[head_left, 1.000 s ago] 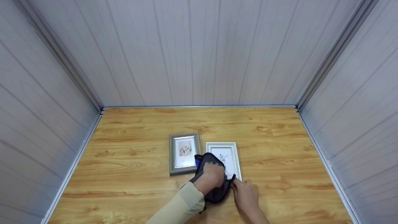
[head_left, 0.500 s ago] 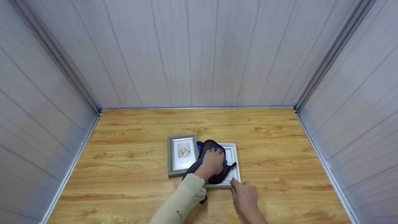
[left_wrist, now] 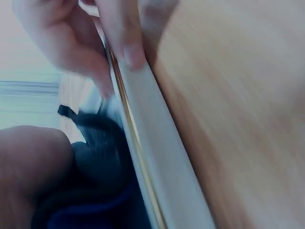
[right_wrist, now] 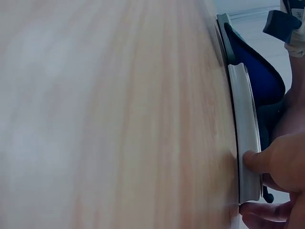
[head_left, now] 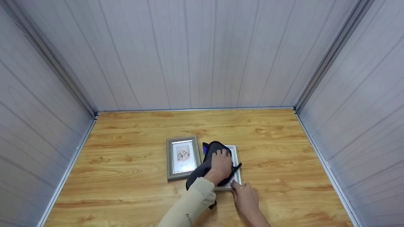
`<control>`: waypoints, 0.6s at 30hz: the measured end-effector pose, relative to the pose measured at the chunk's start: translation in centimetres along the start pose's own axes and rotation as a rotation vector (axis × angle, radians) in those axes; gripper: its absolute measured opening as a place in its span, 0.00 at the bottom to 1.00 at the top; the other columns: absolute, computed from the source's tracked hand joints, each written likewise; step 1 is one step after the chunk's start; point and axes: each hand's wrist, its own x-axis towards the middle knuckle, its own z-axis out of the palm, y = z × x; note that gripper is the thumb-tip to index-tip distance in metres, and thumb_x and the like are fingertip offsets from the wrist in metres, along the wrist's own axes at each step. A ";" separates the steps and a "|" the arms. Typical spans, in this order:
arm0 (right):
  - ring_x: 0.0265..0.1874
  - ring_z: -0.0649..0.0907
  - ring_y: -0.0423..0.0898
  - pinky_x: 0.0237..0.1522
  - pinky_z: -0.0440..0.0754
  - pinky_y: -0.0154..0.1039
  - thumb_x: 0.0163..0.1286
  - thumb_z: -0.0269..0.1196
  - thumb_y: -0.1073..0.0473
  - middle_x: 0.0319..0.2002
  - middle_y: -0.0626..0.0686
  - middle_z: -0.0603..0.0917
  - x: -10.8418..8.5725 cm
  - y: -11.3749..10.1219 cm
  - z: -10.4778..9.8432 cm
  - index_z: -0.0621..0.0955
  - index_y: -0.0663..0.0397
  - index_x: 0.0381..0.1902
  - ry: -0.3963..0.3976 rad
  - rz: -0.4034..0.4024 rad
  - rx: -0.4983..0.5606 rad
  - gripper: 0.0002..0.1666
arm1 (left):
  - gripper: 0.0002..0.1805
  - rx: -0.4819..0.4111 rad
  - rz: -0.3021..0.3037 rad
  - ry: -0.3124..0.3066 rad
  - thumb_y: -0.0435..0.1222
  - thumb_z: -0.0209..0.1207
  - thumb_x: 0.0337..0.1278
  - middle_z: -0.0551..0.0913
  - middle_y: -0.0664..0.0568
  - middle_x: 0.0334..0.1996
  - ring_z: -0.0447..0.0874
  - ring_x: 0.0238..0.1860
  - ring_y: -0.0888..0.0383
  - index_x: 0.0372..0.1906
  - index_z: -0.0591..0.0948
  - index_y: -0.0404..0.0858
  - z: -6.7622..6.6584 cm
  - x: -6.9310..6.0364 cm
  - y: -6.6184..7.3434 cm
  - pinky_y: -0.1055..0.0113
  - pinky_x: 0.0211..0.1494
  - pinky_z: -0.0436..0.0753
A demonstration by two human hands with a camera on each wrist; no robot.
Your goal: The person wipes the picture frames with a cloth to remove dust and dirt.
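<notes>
A dark grey cloth (head_left: 202,173) with black edging, small loops and a blue underside lies over a white picture frame (head_left: 238,170). My left hand (head_left: 221,165) rests on top of it, fingers lightly bent and pressing down. At the frame's near right corner, my right hand (head_left: 246,199) pinches the rim. In the right wrist view, its thumb (right_wrist: 256,162) lies against the near side of the white frame (right_wrist: 245,119). The left wrist view shows that same side of the frame (left_wrist: 164,157) close up. Most of its picture is hidden under the cloth and my hand.
A grey-brown picture frame (head_left: 170,160) with a flower picture lies flat just left of the white one. The wood-grain tabletop (head_left: 126,167) is bounded by pale panel walls (head_left: 202,56) at the back and both sides.
My left hand has pushed the cloth away from me, up over the white frame, and then slightly right. Its fingers look flatter than before. The right hand stays at the frame's corner.
</notes>
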 end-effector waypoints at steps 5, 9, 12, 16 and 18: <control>0.18 0.73 0.48 0.15 0.64 0.42 0.54 0.73 0.58 0.18 0.48 0.80 0.1 0.1 -0.1 0.81 0.43 0.26 -0.044 0.026 0.000 0.09 | 0.25 0.014 0.052 -0.021 0.51 0.51 0.65 0.70 0.48 0.60 0.69 0.56 0.48 0.63 0.76 0.47 -0.5 -0.2 0.2 0.55 0.53 0.75; 0.18 0.72 0.47 0.16 0.63 0.40 0.55 0.72 0.58 0.20 0.47 0.81 0.1 0.0 0.0 0.82 0.43 0.28 -0.065 0.029 0.016 0.07 | 0.26 0.034 0.028 -0.039 0.50 0.51 0.65 0.71 0.47 0.58 0.69 0.54 0.48 0.63 0.76 0.44 -0.4 0.1 -0.1 0.55 0.51 0.75; 0.18 0.72 0.47 0.15 0.63 0.40 0.55 0.72 0.57 0.21 0.49 0.82 0.0 -0.1 0.0 0.84 0.43 0.31 -0.046 0.013 0.021 0.06 | 0.25 0.034 -0.006 -0.027 0.50 0.51 0.65 0.72 0.46 0.54 0.69 0.51 0.48 0.61 0.77 0.41 -0.3 0.3 -0.3 0.56 0.49 0.75; 0.18 0.72 0.48 0.15 0.63 0.42 0.55 0.73 0.56 0.19 0.49 0.81 0.0 -0.1 0.1 0.83 0.42 0.30 -0.021 0.019 0.006 0.07 | 0.23 0.028 -0.005 0.000 0.49 0.53 0.63 0.73 0.46 0.50 0.70 0.49 0.48 0.55 0.80 0.41 -0.8 -0.2 -0.2 0.57 0.48 0.76; 0.18 0.72 0.49 0.15 0.64 0.43 0.54 0.73 0.56 0.18 0.49 0.79 0.1 -0.1 0.1 0.82 0.43 0.27 -0.015 0.022 -0.009 0.08 | 0.22 0.039 0.002 -0.015 0.49 0.55 0.61 0.73 0.47 0.51 0.71 0.51 0.48 0.54 0.82 0.42 -1.3 -1.1 0.1 0.57 0.48 0.77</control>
